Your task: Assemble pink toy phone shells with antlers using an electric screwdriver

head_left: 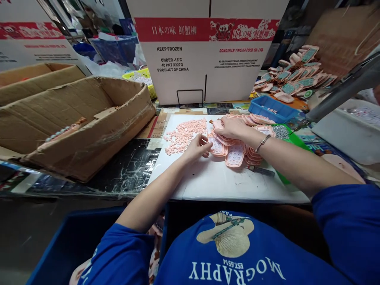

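Note:
My left hand (197,149) hovers over the white board with its fingers loosely curled and the thumb apart; nothing shows in it. Just beyond it lies a spread of small pink button-like pieces (185,133). My right hand (232,128) reaches across a pile of pink plastic shells, its fingers closed on the edge of a pink shell (218,124). Its fingertips are partly hidden. Nearest to me in the pile, a pink shell with a pale keypad-like face (235,155) lies flat. More shells are stacked under my right forearm.
A screwdriver-like tool (261,170) rests on the white board (213,186). Small metal parts fill a green tray (297,142); behind it is a blue tray (271,109). Cardboard boxes (89,130) stand left, a white carton (208,59) behind. A grey bar (341,93) slants in from the right.

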Tool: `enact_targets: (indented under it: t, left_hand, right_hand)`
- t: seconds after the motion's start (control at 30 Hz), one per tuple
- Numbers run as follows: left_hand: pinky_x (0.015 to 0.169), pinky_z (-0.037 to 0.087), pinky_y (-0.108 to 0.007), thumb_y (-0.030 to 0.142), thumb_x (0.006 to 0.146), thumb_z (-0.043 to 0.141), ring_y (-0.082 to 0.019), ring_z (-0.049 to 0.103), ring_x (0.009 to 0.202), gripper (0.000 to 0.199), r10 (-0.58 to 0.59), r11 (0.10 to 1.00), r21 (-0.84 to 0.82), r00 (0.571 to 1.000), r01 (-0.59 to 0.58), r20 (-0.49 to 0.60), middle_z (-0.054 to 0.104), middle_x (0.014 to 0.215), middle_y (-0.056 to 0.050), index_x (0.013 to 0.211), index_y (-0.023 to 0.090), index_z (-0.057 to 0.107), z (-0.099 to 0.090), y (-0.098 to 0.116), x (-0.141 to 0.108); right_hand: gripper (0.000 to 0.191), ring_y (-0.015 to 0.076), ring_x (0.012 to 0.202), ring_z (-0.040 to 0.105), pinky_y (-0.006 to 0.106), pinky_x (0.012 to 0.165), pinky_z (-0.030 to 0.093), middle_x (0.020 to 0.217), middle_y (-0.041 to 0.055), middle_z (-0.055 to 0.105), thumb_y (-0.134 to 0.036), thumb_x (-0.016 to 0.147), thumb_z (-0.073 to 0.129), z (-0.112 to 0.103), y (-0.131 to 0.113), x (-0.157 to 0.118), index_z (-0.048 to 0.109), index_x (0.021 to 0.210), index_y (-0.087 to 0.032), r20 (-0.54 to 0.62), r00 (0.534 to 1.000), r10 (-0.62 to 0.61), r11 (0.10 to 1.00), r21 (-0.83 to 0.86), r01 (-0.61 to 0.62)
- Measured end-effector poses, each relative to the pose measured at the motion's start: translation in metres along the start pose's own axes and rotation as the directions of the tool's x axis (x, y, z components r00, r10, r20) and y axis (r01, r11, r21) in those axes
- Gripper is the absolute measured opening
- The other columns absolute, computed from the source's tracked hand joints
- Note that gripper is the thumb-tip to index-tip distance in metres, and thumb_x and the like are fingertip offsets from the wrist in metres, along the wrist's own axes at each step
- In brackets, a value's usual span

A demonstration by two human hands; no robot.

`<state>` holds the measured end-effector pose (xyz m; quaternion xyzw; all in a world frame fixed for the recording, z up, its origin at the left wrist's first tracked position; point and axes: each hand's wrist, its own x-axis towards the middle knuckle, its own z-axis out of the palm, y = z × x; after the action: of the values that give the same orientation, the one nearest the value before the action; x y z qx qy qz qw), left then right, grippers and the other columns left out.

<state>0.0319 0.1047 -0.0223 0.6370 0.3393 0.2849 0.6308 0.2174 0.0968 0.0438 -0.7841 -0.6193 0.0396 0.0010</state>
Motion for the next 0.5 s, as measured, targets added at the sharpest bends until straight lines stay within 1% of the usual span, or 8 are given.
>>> enact_targets:
  t: [0.07,0.17,0.27,0.37,0.4,0.43,0.47,0.5]
  left_hand:
    - [0.051,0.050,-0.024,0.028,0.081,0.072,-0.012,0.060,0.051,0.029,0.007,1.000,0.001,1.000,-0.007,-0.007,0.059,0.063,0.005,0.093,0.019,0.048,0.001,0.000,-0.002]
    - [0.044,0.041,-0.021,0.033,0.076,0.077,-0.010,0.055,0.046,0.033,0.026,1.000,0.008,0.998,-0.025,-0.050,0.057,0.062,0.006,0.090,0.018,0.051,0.001,-0.001,-0.001]
    - [0.043,0.034,-0.018,0.034,0.075,0.078,-0.006,0.048,0.047,0.031,0.088,0.996,-0.007,0.979,-0.091,-0.184,0.053,0.065,0.007,0.086,0.018,0.054,-0.002,0.002,0.002]
    - [0.046,0.036,-0.018,0.039,0.077,0.075,-0.005,0.048,0.052,0.031,0.133,0.986,-0.057,0.946,-0.156,-0.295,0.056,0.074,0.005,0.089,0.017,0.056,-0.001,0.013,-0.002]
    - [0.048,0.040,-0.019,0.043,0.077,0.074,-0.005,0.051,0.055,0.034,0.133,0.982,-0.089,0.948,-0.165,-0.291,0.060,0.080,0.003,0.093,0.017,0.058,0.002,0.017,-0.007]
    - [0.051,0.045,-0.020,0.048,0.077,0.074,-0.007,0.056,0.058,0.040,0.127,0.975,-0.145,0.960,-0.167,-0.251,0.063,0.087,0.000,0.099,0.018,0.061,0.006,0.022,-0.013]
    - [0.057,0.051,-0.023,0.053,0.076,0.074,-0.009,0.061,0.063,0.047,0.121,0.964,-0.212,0.976,-0.159,-0.180,0.066,0.094,-0.002,0.105,0.018,0.062,0.013,0.025,-0.021]
    - [0.065,0.055,-0.027,0.057,0.075,0.075,-0.012,0.065,0.070,0.054,0.123,0.936,-0.325,0.991,-0.136,-0.059,0.068,0.100,-0.005,0.110,0.019,0.063,0.021,0.027,-0.031]
  right_hand:
    - [0.062,0.0364,0.111,0.064,0.039,0.087,0.048,0.127,0.0237,0.065,-0.052,0.088,0.059,-0.001,-0.001,0.001,0.055,0.134,-0.010,0.021,1.000,-0.001,1.000,0.003,0.001]
    - [0.058,0.0358,0.106,0.066,0.037,0.084,0.048,0.122,0.0235,0.067,-0.046,0.087,0.062,-0.005,-0.004,-0.002,0.057,0.131,-0.009,0.018,1.000,-0.011,0.999,0.033,0.010]
    - [0.046,0.0359,0.102,0.066,0.039,0.082,0.048,0.116,0.0233,0.069,-0.038,0.089,0.059,-0.016,-0.005,-0.013,0.061,0.124,-0.008,-0.053,0.998,-0.035,0.996,0.082,0.039]
    - [0.044,0.0338,0.106,0.065,0.039,0.086,0.048,0.116,0.0193,0.069,-0.039,0.092,0.056,-0.028,-0.002,-0.040,0.061,0.126,-0.012,-0.136,0.986,-0.098,0.984,0.133,0.116]
    - [0.047,0.0320,0.105,0.066,0.038,0.086,0.049,0.115,0.0166,0.070,-0.042,0.092,0.057,-0.031,0.001,-0.052,0.059,0.130,-0.015,-0.148,0.980,-0.130,0.974,0.166,0.154]
    - [0.050,0.0294,0.104,0.066,0.037,0.085,0.050,0.115,0.0129,0.070,-0.045,0.092,0.058,-0.032,0.004,-0.066,0.057,0.134,-0.019,-0.153,0.974,-0.166,0.959,0.207,0.196]
    - [0.052,0.0262,0.100,0.068,0.035,0.082,0.051,0.113,0.0093,0.072,-0.047,0.093,0.057,-0.030,0.009,-0.081,0.054,0.138,-0.022,-0.144,0.968,-0.204,0.935,0.264,0.237]
    - [0.054,0.0251,0.096,0.069,0.035,0.080,0.053,0.110,0.0080,0.072,-0.048,0.092,0.060,-0.028,0.014,-0.096,0.053,0.139,-0.024,-0.144,0.958,-0.248,0.859,0.424,0.286]
